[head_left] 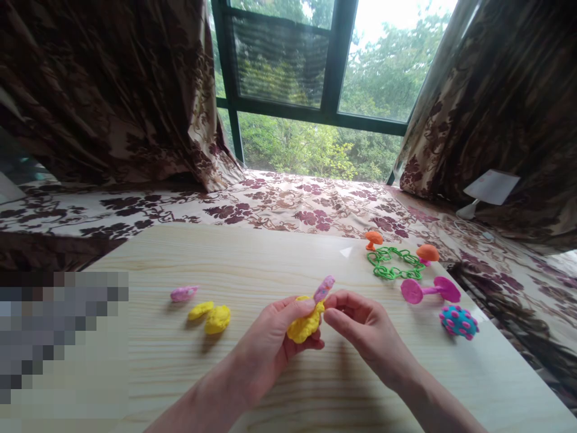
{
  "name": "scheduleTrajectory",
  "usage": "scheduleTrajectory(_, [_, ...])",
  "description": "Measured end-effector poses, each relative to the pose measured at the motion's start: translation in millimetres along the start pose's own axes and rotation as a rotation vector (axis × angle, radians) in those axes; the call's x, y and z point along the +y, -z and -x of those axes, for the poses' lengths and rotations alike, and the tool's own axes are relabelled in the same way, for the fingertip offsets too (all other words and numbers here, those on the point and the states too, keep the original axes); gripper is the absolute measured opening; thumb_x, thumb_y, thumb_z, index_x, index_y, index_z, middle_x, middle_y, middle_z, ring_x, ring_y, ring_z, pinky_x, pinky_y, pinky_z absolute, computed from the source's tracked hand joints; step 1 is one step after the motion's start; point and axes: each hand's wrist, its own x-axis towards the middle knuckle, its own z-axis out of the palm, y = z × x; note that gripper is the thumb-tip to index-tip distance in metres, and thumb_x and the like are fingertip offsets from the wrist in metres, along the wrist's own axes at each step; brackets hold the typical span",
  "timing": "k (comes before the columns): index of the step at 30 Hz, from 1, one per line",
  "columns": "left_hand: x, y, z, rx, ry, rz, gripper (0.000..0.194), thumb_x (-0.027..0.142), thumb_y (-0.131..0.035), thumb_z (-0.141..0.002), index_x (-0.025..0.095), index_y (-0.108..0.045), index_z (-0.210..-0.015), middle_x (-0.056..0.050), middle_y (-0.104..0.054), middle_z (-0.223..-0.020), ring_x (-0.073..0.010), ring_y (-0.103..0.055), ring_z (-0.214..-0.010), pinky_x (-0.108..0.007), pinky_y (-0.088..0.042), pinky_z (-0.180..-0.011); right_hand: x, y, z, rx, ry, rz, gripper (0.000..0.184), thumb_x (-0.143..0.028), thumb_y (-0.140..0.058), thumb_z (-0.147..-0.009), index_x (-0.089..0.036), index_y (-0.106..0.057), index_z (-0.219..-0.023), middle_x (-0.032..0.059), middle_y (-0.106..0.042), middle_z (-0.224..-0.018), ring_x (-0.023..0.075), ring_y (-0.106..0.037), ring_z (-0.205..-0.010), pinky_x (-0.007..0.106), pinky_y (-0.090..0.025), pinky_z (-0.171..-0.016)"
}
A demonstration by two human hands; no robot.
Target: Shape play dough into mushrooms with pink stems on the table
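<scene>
My left hand (282,328) is closed around a lump of yellow modelling clay (303,328), held above the table with the thumb on top. A speckled pink clay piece (324,288) sticks up from the lump's upper right side. Close against the lump's right edge is my right hand (358,319), its thumb and fingers drawn together in a pinch. Whatever lies between those fingertips, if anything, is hidden. To the left on the table rest another pink clay piece (183,293), a small flat yellow piece (201,310) and a rounder yellow lump (217,319).
At the table's (252,264) right side lie a ring of green clay links (395,263), two orange mushroom shapes (373,239), a magenta dumbbell shape (430,290) and a blue ball with pink dots (458,322). Behind is a flower-patterned sill (279,204) with a white lamp (491,186).
</scene>
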Motion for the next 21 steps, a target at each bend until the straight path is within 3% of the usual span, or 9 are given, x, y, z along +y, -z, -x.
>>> scheduleTrajectory(3, [0.6, 0.7, 1.1, -0.019, 0.065, 0.082, 0.02, 0.026, -0.053, -0.08, 0.011, -0.065, -0.085, -0.003, -0.054, -0.07, -0.0114, -0.048, -0.067, -0.029, -0.046, -0.067, 2.1, 1.5, -0.3, 0.015, 0.009, 0.02, 0.019, -0.031, -0.065, -0.076, -0.017, -0.057, -0.086, 0.001, -0.059, -0.078, 0.0148, -0.057, -0.071, 0.027, -0.045, -0.066])
scheduleTrajectory(6, [1.2, -1.1, 2.0, -0.042, 0.077, 0.072, 0.021, 0.027, -0.052, -0.081, 0.01, -0.065, -0.084, -0.003, -0.054, -0.07, -0.0114, -0.048, -0.067, -0.028, -0.045, -0.066, 0.4, 0.0, 0.5, -0.058, 0.036, -0.039, 0.017, -0.029, -0.062, -0.079, -0.018, -0.057, -0.09, 0.0002, -0.057, -0.077, 0.0152, -0.058, -0.071, 0.028, -0.047, -0.065])
scheduleTrajectory(9, [2.1, -3.8, 2.2, -0.064, 0.053, 0.032, 0.021, 0.028, -0.052, -0.082, 0.011, -0.064, -0.081, -0.003, -0.053, -0.07, -0.0112, -0.047, -0.066, -0.027, -0.044, -0.065, -4.4, -2.7, 1.8, -0.092, 0.052, -0.112, 0.011, -0.025, -0.059, -0.081, -0.018, -0.058, -0.089, 0.0009, -0.059, -0.08, 0.0154, -0.058, -0.074, 0.027, -0.048, -0.066])
scheduleTrajectory(17, [1.6, -8.3, 2.4, -0.045, -0.082, -0.141, 0.023, 0.029, -0.051, -0.082, 0.013, -0.065, -0.09, -0.003, -0.055, -0.071, -0.0132, -0.048, -0.068, -0.03, -0.043, -0.068, -2.7, -7.1, 0.4, 0.019, 0.107, -0.118, 0.007, -0.022, -0.057, -0.082, -0.016, -0.06, -0.081, 0.0008, -0.057, -0.077, 0.0127, -0.052, -0.07, 0.023, -0.046, -0.061])
scheduleTrajectory(21, [3.3, -8.7, 3.4, -0.035, -0.101, -0.211, 0.025, 0.032, -0.048, -0.083, 0.014, -0.063, -0.089, -0.003, -0.055, -0.071, -0.014, -0.049, -0.069, -0.033, -0.043, -0.072, -1.8, -6.7, -0.8, 0.012, 0.13, -0.078, 0.007, -0.022, -0.055, -0.084, -0.016, -0.059, -0.082, 0.0015, -0.059, -0.079, 0.0129, -0.054, -0.073, 0.025, -0.045, -0.067])
